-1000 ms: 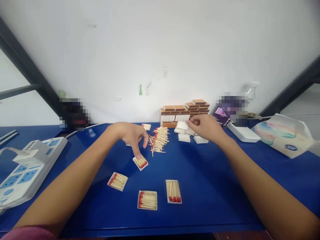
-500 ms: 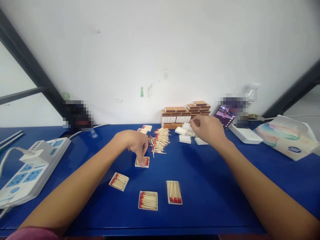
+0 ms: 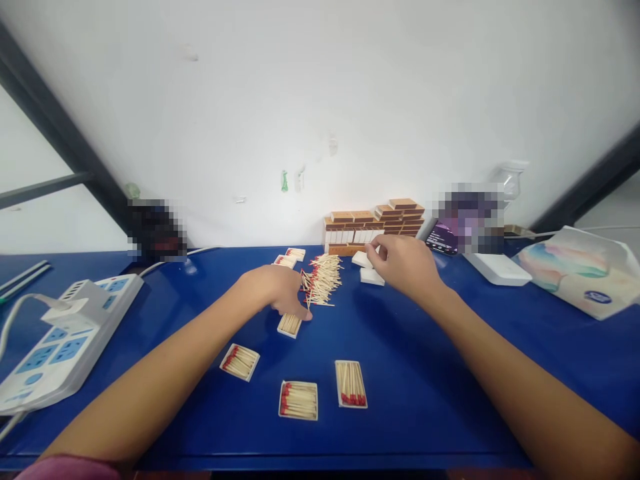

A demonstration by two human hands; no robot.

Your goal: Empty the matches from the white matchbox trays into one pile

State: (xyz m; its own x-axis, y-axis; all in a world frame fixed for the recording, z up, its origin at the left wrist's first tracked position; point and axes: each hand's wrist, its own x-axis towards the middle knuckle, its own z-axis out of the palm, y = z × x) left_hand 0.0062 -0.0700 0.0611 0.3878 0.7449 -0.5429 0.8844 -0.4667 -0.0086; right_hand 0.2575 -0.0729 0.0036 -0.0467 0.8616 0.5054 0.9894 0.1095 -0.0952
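Taking the loose match pile (image 3: 323,280) as landmark, the left hand (image 3: 285,291) is at its left edge, fingers bent down beside a match-filled tray (image 3: 289,325) just nearer the person; whether it grips a match cannot be told. The right hand (image 3: 403,262), right of the pile, has thumb and forefinger pinched at the white trays (image 3: 371,276), a grasp not confirmable. Three filled trays (image 3: 298,400) lie on the blue table (image 3: 410,400) nearer the person than the pile, and brown matchboxes (image 3: 350,217) stand stacked behind it, against the wall.
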